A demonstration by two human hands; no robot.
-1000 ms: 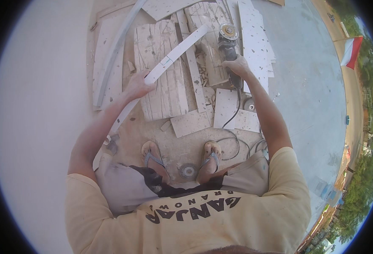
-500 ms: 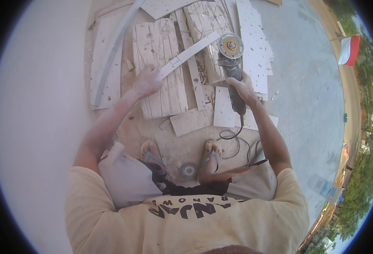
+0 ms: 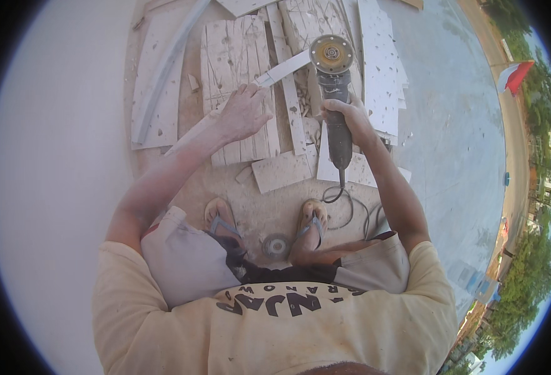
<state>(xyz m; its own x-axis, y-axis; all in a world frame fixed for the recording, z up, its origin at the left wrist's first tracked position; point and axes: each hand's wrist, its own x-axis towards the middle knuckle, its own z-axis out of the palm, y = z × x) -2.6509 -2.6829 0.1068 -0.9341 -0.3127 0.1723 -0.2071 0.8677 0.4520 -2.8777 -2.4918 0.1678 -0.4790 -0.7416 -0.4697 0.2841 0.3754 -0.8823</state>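
Observation:
My left hand [image 3: 245, 114] is closed on a narrow white strip [image 3: 288, 67], which looks like cut tile. The strip slants over a scored, pale wooden block [image 3: 233, 53], and part of it shows beyond my left forearm. In my right hand [image 3: 350, 119] is a black angle grinder [image 3: 340, 147], my fingers wrapped around its body. Its round disc [image 3: 331, 55] faces up at the strip's far end; whether they touch I cannot tell. The fingertips of my left hand are partly hidden.
A second scored block [image 3: 303, 22] lies farther back. White tile pieces [image 3: 380, 75] stack at right, with more offcuts [image 3: 281, 172] nearer. A long pale bar [image 3: 163, 94] lies at left. Between my sandalled feet sits a loose disc [image 3: 276, 247]. The grinder's cord [image 3: 350, 215] coils at right.
My left hand has moved right and slightly up the strip, with more strip showing behind it. The grinder has shifted slightly left and up, its disc now turned more fully upward.

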